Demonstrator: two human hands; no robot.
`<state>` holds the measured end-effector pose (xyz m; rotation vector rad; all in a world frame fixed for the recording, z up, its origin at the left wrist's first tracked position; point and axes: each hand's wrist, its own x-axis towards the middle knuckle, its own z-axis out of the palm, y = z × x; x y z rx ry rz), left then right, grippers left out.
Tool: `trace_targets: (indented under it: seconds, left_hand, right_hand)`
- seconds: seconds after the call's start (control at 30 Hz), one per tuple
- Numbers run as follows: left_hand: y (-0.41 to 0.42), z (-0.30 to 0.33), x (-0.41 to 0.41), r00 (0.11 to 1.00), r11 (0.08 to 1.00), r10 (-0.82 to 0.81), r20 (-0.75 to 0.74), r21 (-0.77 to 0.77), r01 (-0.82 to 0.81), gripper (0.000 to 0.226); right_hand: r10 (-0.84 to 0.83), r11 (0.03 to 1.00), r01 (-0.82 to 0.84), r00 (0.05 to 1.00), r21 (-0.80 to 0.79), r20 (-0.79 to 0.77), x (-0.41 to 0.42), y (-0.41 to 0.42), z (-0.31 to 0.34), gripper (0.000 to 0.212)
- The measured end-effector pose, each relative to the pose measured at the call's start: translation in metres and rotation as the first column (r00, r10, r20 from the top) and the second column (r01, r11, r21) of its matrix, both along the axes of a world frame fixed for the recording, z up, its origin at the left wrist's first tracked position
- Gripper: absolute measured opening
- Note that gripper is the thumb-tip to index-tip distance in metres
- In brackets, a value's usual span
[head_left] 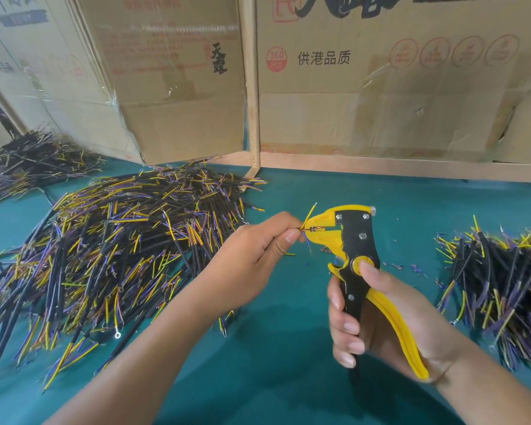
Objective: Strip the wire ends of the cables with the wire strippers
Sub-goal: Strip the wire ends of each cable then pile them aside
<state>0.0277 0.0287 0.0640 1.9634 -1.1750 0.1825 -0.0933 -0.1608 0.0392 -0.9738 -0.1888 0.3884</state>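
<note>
Near the middle of the frame the left hand (pixel 252 250) pinches the thin coloured wire ends of a cable (pixel 304 229) between thumb and curled fingers, feeding them into the mouth of the yellow-and-black plastic wire strippers (pixel 354 253). One yellow wire end sticks up and away above the tool's nose, and a blue strand hangs just below it. The right hand (pixel 377 323), lower right of centre, grips the strippers with the fingers curled round the black handle, the thumb pressed on the round yellow pivot, and the yellow handle lying across the palm. The handles stand slightly apart; whether the tool's mouth has bitten down on the wire cannot be told. Both hands are held above the green bench (pixel 288 348). To the left of the frame a large loose heap of black-sheathed cables with yellow, blue and purple cores (pixel 120 246) spreads over the bench, some ends carrying small metal ring terminals. A smaller heap of the same cables (pixel 503 286) lies at the right edge, well apart from the first. A further dark heap (pixel 34 157) sits in the upper left. Tiny coloured scraps of insulation (pixel 411 268) are scattered on the bench just right of the strippers. Brown cardboard boxes with printed characters (pixel 380 87) stand along the back of the bench, with a pale wooden post (pixel 252 102) between them.
</note>
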Motion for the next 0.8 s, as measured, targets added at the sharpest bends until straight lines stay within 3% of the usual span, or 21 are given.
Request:
trace_targets:
  seconds: [0.3, 0.5, 0.67, 0.8]
  left_hand:
    - [0.001, -0.002, 0.000, 1.000, 1.000, -0.011, 0.000, 0.013, 0.011, 0.021]
    - [0.002, -0.002, 0.002, 1.000, 1.000, 0.005, 0.006, -0.004, -0.005, 0.023]
    - [0.003, -0.008, 0.008, 0.998, 0.995, 0.049, 0.025, 0.087, -0.051, 0.029]
    - [0.004, -0.007, 0.010, 0.997, 0.996, 0.035, 0.071, 0.081, -0.040, 0.024]
  right_hand:
    - [-0.030, 0.999, 0.030, 0.999, -0.031, -0.017, -0.002, 0.002, 0.003, 0.050]
    - [-0.130, 0.990, 0.127, 0.990, -0.058, -0.055, -0.004, 0.013, 0.005, 0.047]
    - [-0.257, 0.962, 0.244, 0.959, -0.119, -0.116, -0.003, 0.019, 0.004, 0.051]
    - [-0.226, 0.972, 0.216, 0.966, -0.089, -0.124, -0.003, 0.015, 0.005, 0.053]
